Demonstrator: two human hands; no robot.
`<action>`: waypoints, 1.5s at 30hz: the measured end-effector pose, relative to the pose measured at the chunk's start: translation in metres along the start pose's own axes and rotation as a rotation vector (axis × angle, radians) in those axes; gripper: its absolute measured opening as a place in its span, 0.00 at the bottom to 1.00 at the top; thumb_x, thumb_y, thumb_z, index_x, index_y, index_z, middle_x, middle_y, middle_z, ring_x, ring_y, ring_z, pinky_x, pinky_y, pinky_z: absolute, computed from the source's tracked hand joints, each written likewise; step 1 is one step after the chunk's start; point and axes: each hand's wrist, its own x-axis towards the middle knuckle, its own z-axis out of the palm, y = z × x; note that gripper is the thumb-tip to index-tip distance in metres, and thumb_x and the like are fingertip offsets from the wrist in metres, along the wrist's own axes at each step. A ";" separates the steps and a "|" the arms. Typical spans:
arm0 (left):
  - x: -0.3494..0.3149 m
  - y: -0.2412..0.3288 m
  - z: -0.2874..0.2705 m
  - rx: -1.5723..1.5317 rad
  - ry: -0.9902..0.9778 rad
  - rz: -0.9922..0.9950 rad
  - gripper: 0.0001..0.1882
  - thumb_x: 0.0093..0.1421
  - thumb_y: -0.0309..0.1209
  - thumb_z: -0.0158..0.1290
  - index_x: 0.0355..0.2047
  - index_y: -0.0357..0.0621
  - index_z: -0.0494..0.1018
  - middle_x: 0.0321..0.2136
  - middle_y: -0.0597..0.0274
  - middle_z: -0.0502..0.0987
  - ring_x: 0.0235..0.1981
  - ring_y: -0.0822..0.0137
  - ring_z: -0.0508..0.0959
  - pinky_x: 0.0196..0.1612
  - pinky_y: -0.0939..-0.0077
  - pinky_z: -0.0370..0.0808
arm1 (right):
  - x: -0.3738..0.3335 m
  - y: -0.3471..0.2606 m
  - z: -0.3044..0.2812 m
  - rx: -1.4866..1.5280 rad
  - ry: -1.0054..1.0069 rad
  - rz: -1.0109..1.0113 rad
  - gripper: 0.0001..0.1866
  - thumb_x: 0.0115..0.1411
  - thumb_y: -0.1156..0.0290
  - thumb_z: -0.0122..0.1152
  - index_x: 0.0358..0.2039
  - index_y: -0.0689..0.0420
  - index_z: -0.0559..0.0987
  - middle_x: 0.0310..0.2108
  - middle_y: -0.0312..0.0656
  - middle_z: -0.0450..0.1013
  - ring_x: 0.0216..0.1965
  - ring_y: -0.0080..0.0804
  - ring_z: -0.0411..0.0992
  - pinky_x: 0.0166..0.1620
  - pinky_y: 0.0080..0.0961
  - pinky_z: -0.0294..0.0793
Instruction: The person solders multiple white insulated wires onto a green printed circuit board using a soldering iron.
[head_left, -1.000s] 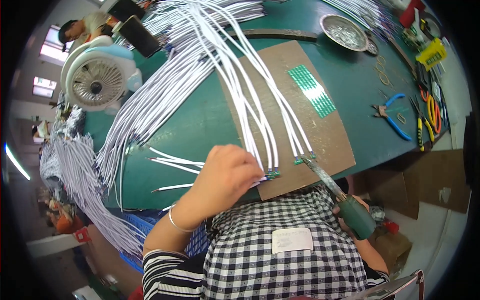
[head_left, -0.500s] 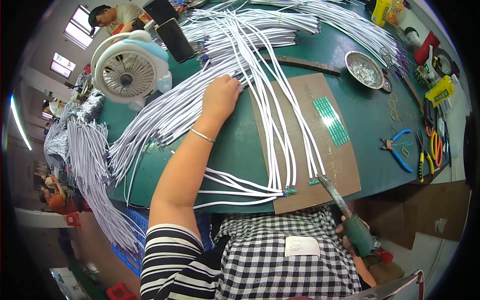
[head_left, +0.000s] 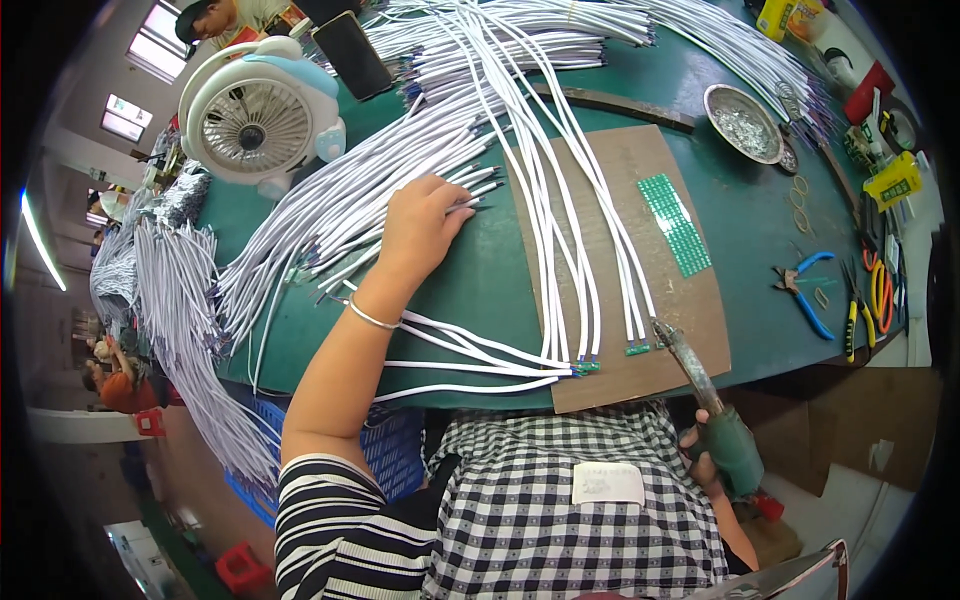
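My left hand [head_left: 420, 228] reaches over the near edge of a thick bundle of white cables [head_left: 350, 180]. Its fingers are closed on a white cable, whose dark wire tip pokes out past the fingertips. Low at the right, my right hand [head_left: 704, 462] grips the green handle of a soldering iron [head_left: 735, 450]. The iron's metal tip points up-left, close to a small green circuit board [head_left: 637, 350] with white cables attached. More cables end at a cluster of small boards [head_left: 587, 369] to its left. Everything here lies on a brown board [head_left: 660, 310].
A green panel of small boards [head_left: 675, 225] lies on the brown board. Beyond are a metal bowl [head_left: 743, 124] of shiny bits and a dark bar [head_left: 620, 108]. Blue-handled cutters [head_left: 805, 295] and pliers [head_left: 857, 315] lie right. A fan [head_left: 255, 125] and phone [head_left: 352, 57] stand left.
My left hand has drawn back toward me and slightly left, with a cable end now showing at its fingertips. The soldering iron stays near the small board. The whole view has shifted a little.
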 end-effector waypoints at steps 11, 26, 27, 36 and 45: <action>-0.022 0.098 -0.029 -0.346 -0.228 0.107 0.08 0.51 0.21 0.57 0.33 0.41 0.76 0.23 0.57 0.70 0.24 0.57 0.73 0.27 0.67 0.71 | 0.010 -0.043 -0.001 -0.018 -0.007 0.255 0.08 0.53 0.70 0.58 0.29 0.62 0.77 0.23 0.40 0.74 0.24 0.31 0.74 0.34 0.27 0.74; -0.052 0.145 -0.028 -0.316 -0.376 0.253 0.16 0.45 0.20 0.59 0.37 0.45 0.76 0.21 0.61 0.69 0.21 0.61 0.72 0.23 0.68 0.67 | -0.020 -0.018 -0.001 -0.118 -0.042 0.239 0.09 0.40 0.76 0.65 0.26 0.57 0.79 0.31 0.43 0.76 0.34 0.41 0.76 0.38 0.32 0.76; -0.053 0.145 -0.027 -0.283 -0.373 0.275 0.16 0.46 0.20 0.59 0.37 0.45 0.75 0.22 0.61 0.71 0.22 0.61 0.72 0.24 0.69 0.67 | -0.020 -0.018 -0.001 -0.072 -0.023 0.274 0.10 0.39 0.76 0.65 0.26 0.56 0.79 0.31 0.42 0.76 0.34 0.41 0.76 0.38 0.32 0.77; -0.062 0.148 -0.016 -0.191 -0.225 0.393 0.11 0.46 0.23 0.57 0.33 0.42 0.77 0.28 0.64 0.76 0.28 0.64 0.76 0.31 0.71 0.71 | -0.016 -0.017 0.002 -0.098 -0.026 0.086 0.09 0.45 0.75 0.66 0.30 0.56 0.79 0.32 0.42 0.77 0.35 0.40 0.77 0.39 0.31 0.77; -0.065 0.150 -0.011 -0.153 -0.241 0.418 0.13 0.45 0.25 0.55 0.34 0.40 0.78 0.31 0.62 0.76 0.29 0.65 0.75 0.32 0.70 0.71 | -0.027 0.003 -0.002 -0.186 -0.142 -0.184 0.16 0.48 0.70 0.66 0.38 0.58 0.76 0.36 0.43 0.76 0.36 0.41 0.77 0.39 0.30 0.77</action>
